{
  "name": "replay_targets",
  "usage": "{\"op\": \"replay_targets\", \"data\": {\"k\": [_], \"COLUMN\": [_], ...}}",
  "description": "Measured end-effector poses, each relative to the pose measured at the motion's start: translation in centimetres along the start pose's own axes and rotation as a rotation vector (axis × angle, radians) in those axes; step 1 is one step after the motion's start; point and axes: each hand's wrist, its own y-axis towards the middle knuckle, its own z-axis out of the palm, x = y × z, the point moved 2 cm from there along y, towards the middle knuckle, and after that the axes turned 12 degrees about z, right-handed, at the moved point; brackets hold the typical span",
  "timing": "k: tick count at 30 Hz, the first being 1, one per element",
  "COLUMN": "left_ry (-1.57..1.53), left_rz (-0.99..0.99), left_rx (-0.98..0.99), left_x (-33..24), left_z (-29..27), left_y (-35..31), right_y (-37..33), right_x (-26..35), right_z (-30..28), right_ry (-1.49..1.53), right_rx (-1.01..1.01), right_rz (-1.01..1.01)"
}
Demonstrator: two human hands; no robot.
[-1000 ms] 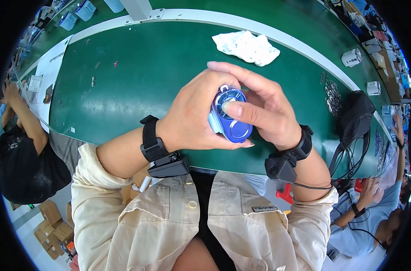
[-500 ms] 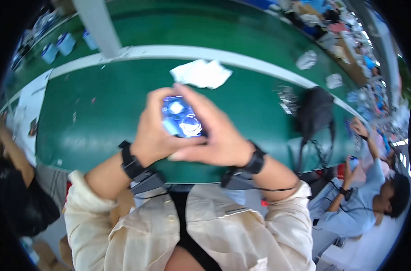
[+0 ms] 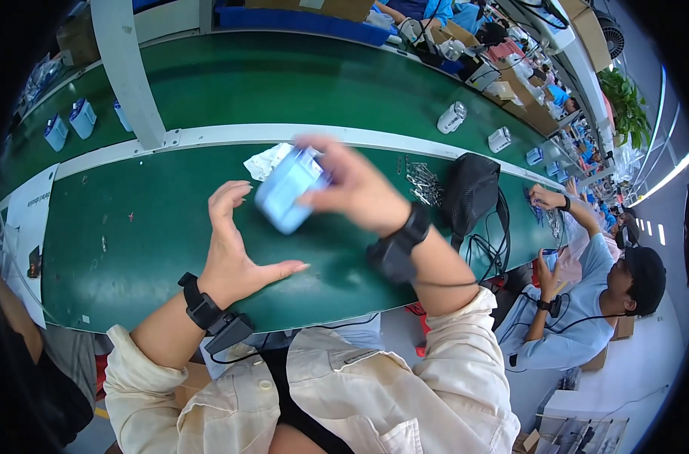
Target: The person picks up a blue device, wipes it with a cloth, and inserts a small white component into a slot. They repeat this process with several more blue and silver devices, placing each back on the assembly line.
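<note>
A light-blue boxy device [image 3: 288, 195] with rounded corners and a darker blue end is tilted above the green table, blurred by motion. My right hand [image 3: 352, 185] grips its right side, fingers over the far end and thumb along the near side. To its left, my left hand [image 3: 235, 246] is off the device, fingers curved upward and thumb stretched out toward the right, with nothing in it. Crumpled white paper [image 3: 265, 163] lies on the table just behind the device and is partly hidden by it.
A black bag [image 3: 469, 193] with cables sits on the right, beside a pile of small metal parts [image 3: 424, 184]. Beyond the white rail [image 3: 231, 135], similar blue devices [image 3: 81, 119] stand at left and white wrapped pieces [image 3: 452, 117] at right. A co-worker [image 3: 579, 303] sits at right.
Both hands were around the device, its round-featured end facing up. My left hand has let go and moved left; my right hand has turned the device and carried it slightly away from me.
</note>
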Motion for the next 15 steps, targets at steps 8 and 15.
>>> {"op": "replay_targets", "data": {"k": [8,15], "left_ry": [0.062,0.001], "left_rz": [0.028,0.018], "left_rx": [-0.128,-0.175], "left_x": [-0.9,-1.0], "left_z": [-0.2,-0.4], "left_y": [0.9,0.3], "right_y": [7.9,12.5], "right_x": [-6.1,-1.0], "right_z": [-22.3,-16.8], "right_ry": [-0.706,-1.432], "right_rx": [-0.84,-0.872], "right_rz": [0.006,0.027]}}
